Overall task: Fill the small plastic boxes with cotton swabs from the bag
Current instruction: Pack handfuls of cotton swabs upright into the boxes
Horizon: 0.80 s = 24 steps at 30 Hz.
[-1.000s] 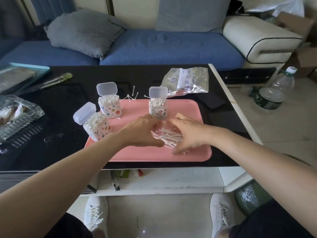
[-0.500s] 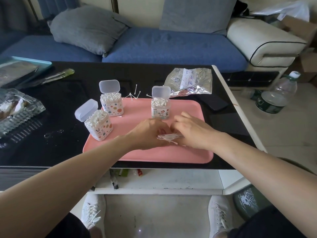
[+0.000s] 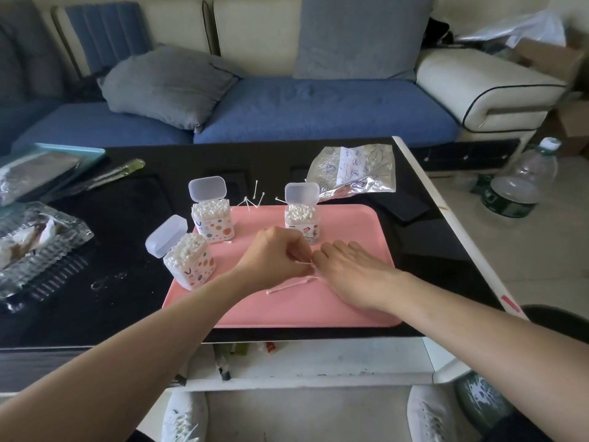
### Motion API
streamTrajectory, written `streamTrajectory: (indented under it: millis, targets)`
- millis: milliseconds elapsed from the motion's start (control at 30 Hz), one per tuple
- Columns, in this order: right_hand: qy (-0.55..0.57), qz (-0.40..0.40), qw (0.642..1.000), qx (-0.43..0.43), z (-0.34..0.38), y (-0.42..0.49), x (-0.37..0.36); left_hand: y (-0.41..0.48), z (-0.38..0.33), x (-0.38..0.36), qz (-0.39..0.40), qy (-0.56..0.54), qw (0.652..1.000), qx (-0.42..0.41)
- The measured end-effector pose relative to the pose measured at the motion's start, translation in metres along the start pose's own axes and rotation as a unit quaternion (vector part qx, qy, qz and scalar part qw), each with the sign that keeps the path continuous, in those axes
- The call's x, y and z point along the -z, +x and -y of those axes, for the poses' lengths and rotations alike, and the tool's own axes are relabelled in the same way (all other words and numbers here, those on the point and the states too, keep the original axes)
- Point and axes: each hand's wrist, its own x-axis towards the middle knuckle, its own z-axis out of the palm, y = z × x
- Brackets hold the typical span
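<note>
Left of the hands, a spotted plastic box (image 3: pixel 190 261) stands tilted on the near-left corner of the pink tray (image 3: pixel 287 311), lid open, packed with cotton swabs. Behind it and still left of the grip, a second spotted box (image 3: pixel 213 221) stands upright at the tray's far-left edge, lid raised, also full.

The left hand (image 3: pixel 274 260) rests over the tray centre with fingers curled inward; thumb and fingertips pinch a small gathered bunch of swabs (image 3: pixel 304 264), of which only thin white ends show. Just below the grip, a loose swab (image 3: pixel 291 284) lies flat on the tray surface.

Directly behind the grip stands the third box (image 3: pixel 302 222), upright, lid open, swab heads visible at its mouth. Several stray swabs (image 3: pixel 253 199) lie on the black table (image 3: pixel 127 237) beyond the tray's far edge.

The right hand (image 3: pixel 347 271) lies palm down, fingers extended and loosely spread, fingertips meeting the bunch at the left hand; whether it grasps anything cannot be told.

Far right of the hands, the crumpled swab bag (image 3: pixel 353 170) lies on the table, well apart from the tray.
</note>
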Motion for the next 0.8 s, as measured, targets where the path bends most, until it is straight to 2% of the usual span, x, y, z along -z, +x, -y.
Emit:
streamTrajectory:
  millis: [100,167,234,300,367,467,567,801]
  targets:
    - [0.045,0.022,0.999,-0.017,-0.006,0.007,-0.004,0.003,-0.008,0.007,-0.012,-0.008,1.000,0.001]
    - [0.133,0.052,0.988,-0.052,-0.013,0.011,-0.001,0.009,-0.010,0.012,-0.073,0.008,0.997,0.003]
    - [0.252,0.053,0.962,-0.092,-0.020,0.011,0.008,0.017,-0.008,0.018,-0.154,0.016,0.988,0.001]
    - [0.348,0.025,0.927,-0.134,-0.025,0.011,0.016,0.025,-0.002,0.022,-0.191,0.034,0.981,-0.003]
    - [0.399,-0.011,0.904,-0.155,-0.030,0.010,0.022,0.032,0.007,0.022,-0.172,0.099,0.978,-0.060]
    - [0.465,-0.040,0.868,-0.172,-0.035,0.011,0.023,0.036,0.018,0.020,-0.099,0.242,0.949,-0.178]
    - [0.516,-0.064,0.834,-0.184,-0.039,0.013,0.023,0.042,0.028,0.015,-0.036,0.271,0.940,-0.207]
    - [0.606,-0.111,0.764,-0.189,-0.048,0.021,0.028,0.045,0.035,0.014,-0.109,0.221,0.935,-0.255]
